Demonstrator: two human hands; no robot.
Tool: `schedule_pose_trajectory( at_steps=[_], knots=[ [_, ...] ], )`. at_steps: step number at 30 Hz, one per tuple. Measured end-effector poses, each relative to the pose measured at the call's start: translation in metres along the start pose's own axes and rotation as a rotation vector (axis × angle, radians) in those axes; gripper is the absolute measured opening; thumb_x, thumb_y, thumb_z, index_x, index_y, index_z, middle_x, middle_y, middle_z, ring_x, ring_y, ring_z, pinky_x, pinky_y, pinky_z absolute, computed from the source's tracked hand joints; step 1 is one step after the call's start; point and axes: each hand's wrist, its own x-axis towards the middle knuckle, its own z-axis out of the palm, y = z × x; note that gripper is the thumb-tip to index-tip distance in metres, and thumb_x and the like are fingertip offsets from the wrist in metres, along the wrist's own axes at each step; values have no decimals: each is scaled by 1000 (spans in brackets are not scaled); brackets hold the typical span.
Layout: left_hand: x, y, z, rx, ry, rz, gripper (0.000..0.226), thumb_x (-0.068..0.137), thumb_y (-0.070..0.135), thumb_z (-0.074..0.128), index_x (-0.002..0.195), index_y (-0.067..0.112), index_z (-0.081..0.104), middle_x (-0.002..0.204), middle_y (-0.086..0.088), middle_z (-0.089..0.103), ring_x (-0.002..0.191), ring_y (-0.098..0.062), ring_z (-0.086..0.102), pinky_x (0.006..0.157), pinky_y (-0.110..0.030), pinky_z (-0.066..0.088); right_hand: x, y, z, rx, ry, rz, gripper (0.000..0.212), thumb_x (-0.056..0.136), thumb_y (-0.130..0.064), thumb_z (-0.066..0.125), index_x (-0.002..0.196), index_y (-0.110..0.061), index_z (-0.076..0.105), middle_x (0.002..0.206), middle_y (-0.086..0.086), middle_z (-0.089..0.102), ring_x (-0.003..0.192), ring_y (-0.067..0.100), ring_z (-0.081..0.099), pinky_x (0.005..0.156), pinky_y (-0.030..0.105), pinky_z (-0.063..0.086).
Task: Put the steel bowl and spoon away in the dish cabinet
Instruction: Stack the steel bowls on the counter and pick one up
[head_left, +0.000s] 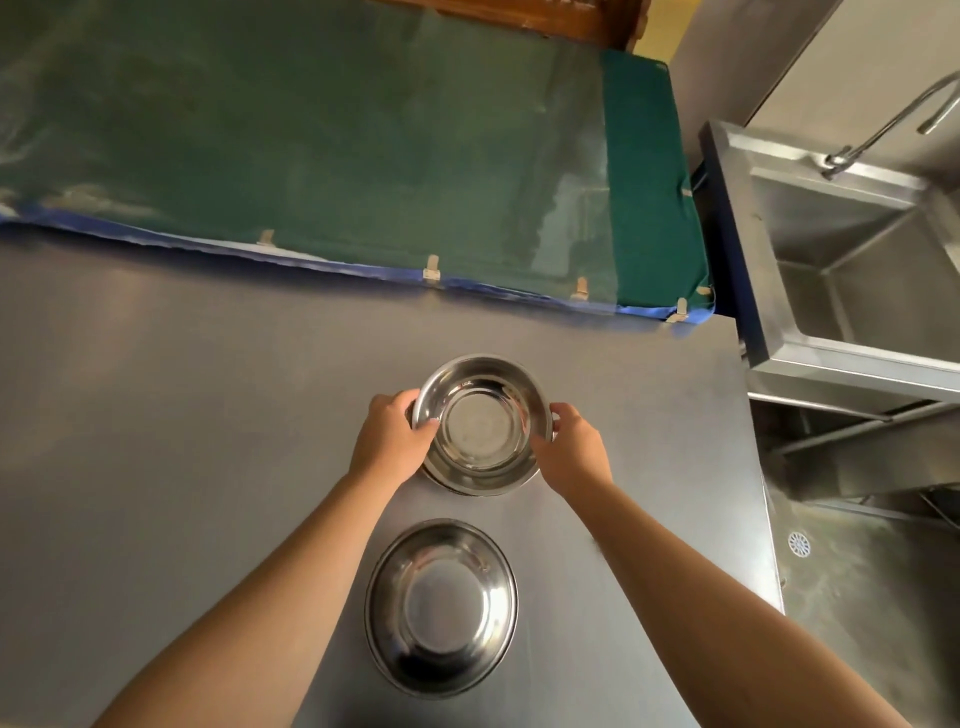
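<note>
A steel bowl (480, 415) is at the middle of the steel counter (156, 415), and both hands grip its rim. My left hand (392, 441) holds the left side and my right hand (574, 449) holds the right side. Another rim shows just beneath this bowl, so it seems to sit on a second one. A separate steel bowl (441, 608) rests on the counter nearer to me, between my forearms. No spoon is in view, and no dish cabinet either.
A table under a green cloth (337, 135) with clips along its edge adjoins the counter's far side. A steel sink (857, 270) with a faucet (893, 119) stands at the right. The floor with a drain (798, 543) lies past the counter's right edge.
</note>
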Motion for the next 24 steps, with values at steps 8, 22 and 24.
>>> schedule_pose_trajectory(
  at_steps=[8,22,24],
  knots=[
    [4,-13,5,24,-27,-52,50,90,35,65,138,22,56,125,-8,53,90,-17,54,83,-28,41,4,2,9,-111,-20,-38,24,93,-16,50,111,-14,66,107,12,70,94,35,64,80,39,55],
    [-18,-26,-11,-47,-94,-79,59,87,43,65,141,23,51,133,-1,57,115,-21,57,86,-29,40,-27,8,14,-88,0,-70,37,97,-25,58,131,-12,60,125,10,66,113,29,61,90,35,50],
    [-26,-30,-16,-54,-114,-87,59,88,44,65,141,23,50,135,0,57,114,-21,58,88,-30,42,-37,9,13,-91,1,-71,43,96,-28,61,136,-14,57,129,10,65,115,28,61,92,35,50]
  ],
)
